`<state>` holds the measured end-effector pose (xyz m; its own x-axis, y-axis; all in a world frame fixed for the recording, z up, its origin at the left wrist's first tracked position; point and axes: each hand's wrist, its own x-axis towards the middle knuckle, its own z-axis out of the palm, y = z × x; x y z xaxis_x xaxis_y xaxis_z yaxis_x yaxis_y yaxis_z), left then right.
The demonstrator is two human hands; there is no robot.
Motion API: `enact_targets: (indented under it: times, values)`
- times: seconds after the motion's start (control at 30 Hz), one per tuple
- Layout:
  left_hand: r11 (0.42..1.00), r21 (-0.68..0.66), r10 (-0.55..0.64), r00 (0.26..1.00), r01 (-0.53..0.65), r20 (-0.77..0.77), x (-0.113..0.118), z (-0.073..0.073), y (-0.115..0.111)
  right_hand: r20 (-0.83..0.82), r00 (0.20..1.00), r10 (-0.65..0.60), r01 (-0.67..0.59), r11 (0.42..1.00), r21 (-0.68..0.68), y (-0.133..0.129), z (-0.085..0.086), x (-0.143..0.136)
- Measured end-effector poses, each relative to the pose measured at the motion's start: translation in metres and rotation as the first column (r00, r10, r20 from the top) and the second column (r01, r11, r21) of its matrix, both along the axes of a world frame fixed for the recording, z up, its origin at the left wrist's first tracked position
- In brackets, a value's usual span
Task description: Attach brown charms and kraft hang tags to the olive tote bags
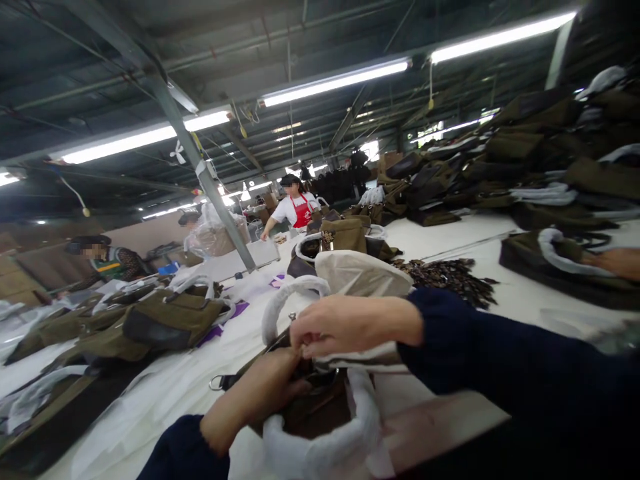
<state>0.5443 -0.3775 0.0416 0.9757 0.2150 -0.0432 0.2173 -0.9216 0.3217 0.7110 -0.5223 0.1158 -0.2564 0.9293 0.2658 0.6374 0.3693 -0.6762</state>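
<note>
A brown handbag point(320, 417) with handles wrapped in white padding point(345, 437) stands in front of me. My left hand point(263, 383) grips the edge of its opening, with the fingertips partly hidden inside. Right above, my right hand point(345, 325) is closed in a pinch at the same edge, fingers meeting the left ones. What sits in that pinch is too small and covered to tell. A metal ring on a dark tab point(217, 383) sticks out at the bag's left end. Pale cloth point(363, 273) bulges out just beyond my right hand.
Olive and dark brown bags point(170, 317) lie along the left, with a tall heap point(500, 160) at the far right. Dark small straps or tags point(453, 277) form a pile. Another person's hand point(617, 262) touches a bag at right. A co-worker in a red apron point(303, 212) stands behind.
</note>
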Motion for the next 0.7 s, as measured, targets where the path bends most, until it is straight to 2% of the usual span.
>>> enact_targets:
  times: [0.03,0.07,0.1,0.13,0.17,0.2,0.27,0.33,0.4,0.47,0.53,0.6,0.67,0.7]
  values:
    - [1.000,-0.015,0.012,0.998,-0.011,0.054,0.003,-0.001,0.000,0.002,1.000,-0.025,0.025,1.000,-0.002,-0.027,-0.004,0.005]
    - [0.999,-0.047,0.017,0.995,-0.013,0.097,0.006,-0.003,-0.002,-0.081,0.995,-0.061,0.054,0.995,-0.084,-0.054,-0.013,0.010]
    - [0.996,-0.088,0.026,0.992,-0.015,0.126,0.010,-0.004,-0.004,-0.186,0.980,-0.070,0.015,0.960,-0.281,-0.080,-0.027,0.014]
    - [0.991,-0.130,0.039,0.989,-0.021,0.141,0.013,-0.005,-0.006,-0.274,0.956,-0.108,-0.038,0.878,-0.478,-0.102,-0.045,0.018]
    - [0.986,-0.166,0.046,0.988,-0.021,0.149,0.015,-0.005,-0.009,-0.310,0.934,-0.179,-0.044,0.802,-0.595,-0.119,-0.066,0.022]
    - [0.981,-0.192,0.041,0.987,-0.010,0.157,0.018,-0.004,-0.011,-0.309,0.910,-0.278,0.024,0.778,-0.628,-0.131,-0.088,0.027]
    - [0.975,-0.218,0.007,0.982,0.035,0.188,0.022,-0.003,-0.014,-0.244,0.805,-0.541,0.371,0.780,-0.505,-0.135,-0.123,0.038]
    - [0.968,-0.233,-0.046,0.982,0.089,0.180,0.024,-0.002,-0.012,-0.361,0.662,-0.657,0.574,0.754,-0.319,-0.122,-0.138,0.049]
    - [0.950,-0.282,-0.105,0.987,0.135,0.120,0.026,-0.002,-0.009,-0.563,0.535,-0.630,0.661,0.727,-0.186,-0.099,-0.129,0.058]
    - [0.921,-0.345,-0.159,0.983,0.181,0.093,0.027,-0.004,-0.007,-0.687,0.476,-0.549,0.692,0.716,-0.092,-0.074,-0.104,0.061]
    - [0.896,-0.379,-0.201,0.972,0.232,0.119,0.028,-0.009,-0.006,-0.710,0.510,-0.485,0.679,0.734,-0.013,-0.048,-0.079,0.057]
    - [0.897,-0.359,-0.229,0.965,0.260,0.127,0.030,-0.012,-0.004,-0.709,0.550,-0.441,0.653,0.757,0.035,-0.024,-0.064,0.047]
    - [0.915,-0.324,-0.221,0.971,0.239,0.094,0.031,-0.013,-0.001,-0.714,0.554,-0.428,0.658,0.751,0.060,-0.004,-0.064,0.036]
    - [0.925,-0.316,-0.192,0.978,0.210,0.086,0.031,-0.011,0.000,-0.726,0.524,-0.445,0.697,0.714,0.067,0.003,-0.069,0.031]
